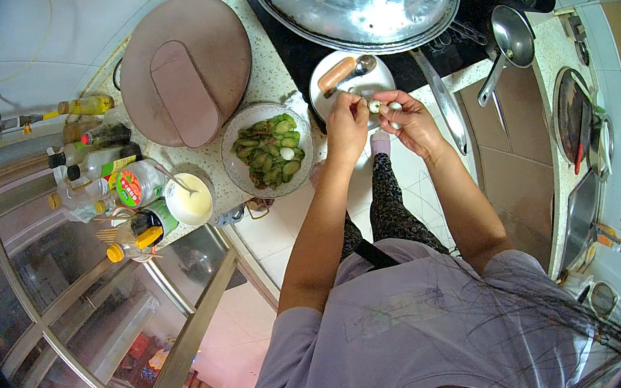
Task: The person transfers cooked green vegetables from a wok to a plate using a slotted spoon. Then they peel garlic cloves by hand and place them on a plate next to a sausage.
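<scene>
In front of me, both hands meet over the near edge of a white plate (318, 77) and touch a small speckled quail egg (374, 106). My right hand (412, 123) holds the egg at its fingertips. A smooth white piece (395, 107), perhaps a peeled egg, is also between its fingers. The fingertips of my left hand (350, 129) are pinched against the egg's left side. On the plate are a sausage (336, 75) and a metal spoon (365, 64). To the left, a white bowl (230, 166) contains sliced cucumber (266, 155) and a white egg (287, 153).
A large steel lid (355, 3) covers part of the black cooktop (282, 31). A metal utensil handle (444, 104) and a ladle (512, 37) overhang the counter edge. Leftward are a brown round appliance (179, 22), a bowl of pale yellow liquid (193, 207) and several bottles (103, 160).
</scene>
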`<state>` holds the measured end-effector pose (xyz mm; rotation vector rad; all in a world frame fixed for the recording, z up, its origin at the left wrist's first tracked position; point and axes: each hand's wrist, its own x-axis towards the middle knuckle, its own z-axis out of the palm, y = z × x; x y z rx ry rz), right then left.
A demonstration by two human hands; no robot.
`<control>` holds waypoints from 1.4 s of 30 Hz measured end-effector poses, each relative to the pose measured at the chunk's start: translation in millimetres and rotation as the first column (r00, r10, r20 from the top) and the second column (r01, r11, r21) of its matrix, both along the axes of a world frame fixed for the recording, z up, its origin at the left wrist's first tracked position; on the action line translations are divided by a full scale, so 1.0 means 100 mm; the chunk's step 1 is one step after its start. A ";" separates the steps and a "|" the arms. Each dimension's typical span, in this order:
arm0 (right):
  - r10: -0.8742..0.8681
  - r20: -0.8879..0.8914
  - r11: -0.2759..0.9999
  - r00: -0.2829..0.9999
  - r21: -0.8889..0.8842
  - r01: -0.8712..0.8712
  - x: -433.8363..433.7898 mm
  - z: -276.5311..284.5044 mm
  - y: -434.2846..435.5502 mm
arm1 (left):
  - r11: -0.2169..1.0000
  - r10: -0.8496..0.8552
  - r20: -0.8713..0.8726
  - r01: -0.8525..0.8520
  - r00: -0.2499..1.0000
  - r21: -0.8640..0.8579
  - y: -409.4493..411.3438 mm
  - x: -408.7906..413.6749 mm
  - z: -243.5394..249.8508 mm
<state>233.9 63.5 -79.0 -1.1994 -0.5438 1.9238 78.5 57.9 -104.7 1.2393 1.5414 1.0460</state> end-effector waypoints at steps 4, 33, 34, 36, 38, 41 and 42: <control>-0.028 0.057 1.000 0.998 -0.013 0.029 0.00 -0.01 0.00 | 0.993 0.034 0.244 -0.005 0.969 -0.120 0.01 0.03 0.04; -0.040 -0.065 0.994 0.997 -0.106 0.033 -0.09 -0.01 0.10 | 0.994 -0.025 -0.119 0.037 0.993 0.100 -0.03 0.14 0.20; -0.023 -0.032 0.994 0.999 -0.109 0.020 -0.07 -0.02 0.10 | 0.996 -0.016 -0.087 0.024 0.996 0.087 -0.03 0.16 0.11; -0.018 -0.055 0.993 0.998 -0.114 0.012 -0.04 -0.01 0.09 | 1.000 0.009 -0.016 -0.009 1.000 0.025 -0.03 0.16 0.11; -0.019 -0.083 0.992 0.996 -0.128 0.008 -0.02 0.02 0.09 | 0.996 0.046 0.059 -0.042 0.997 -0.076 0.00 0.13 0.26; -0.030 -0.119 0.985 0.992 -0.171 0.010 0.00 0.10 0.09 | 0.991 0.040 -0.124 -0.023 0.992 0.131 0.02 0.10 0.21; -0.041 -0.122 0.982 0.992 -0.186 0.018 -0.01 0.12 0.09 | 0.988 0.061 -0.171 -0.036 0.983 0.147 0.02 0.10 0.14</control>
